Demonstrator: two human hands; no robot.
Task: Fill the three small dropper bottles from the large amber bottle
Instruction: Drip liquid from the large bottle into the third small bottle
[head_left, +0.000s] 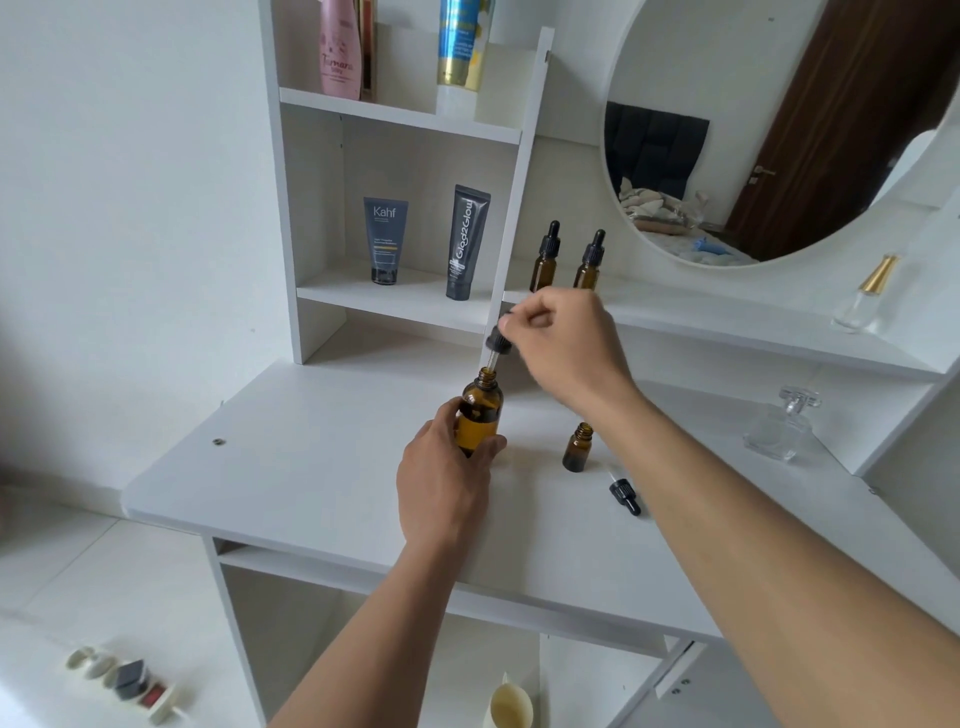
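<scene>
The large amber bottle (482, 410) stands uncapped on the white desk top (311, 467), and my left hand (447, 467) grips its lower body. My right hand (566, 348) pinches the rubber bulb of a black dropper (497, 343) just above the bottle's mouth, its glass tube pointing into the neck. One small dropper bottle (577, 447) stands uncapped to the right, under my right forearm. Its black dropper cap (625, 496) lies on the desk beside it. Two more small dropper bottles, one (545, 257) left of the other (589, 262), stand capped on the shelf behind my right hand.
Two dark tubes (385, 240) (466, 242) stand in the shelf unit's lower cubby; a pink bottle (340, 49) and a blue-gold tube (462, 44) stand above. A round mirror (779, 130) hangs at the right. Clear glass perfume bottles (782, 426) (865, 296) sit at the far right.
</scene>
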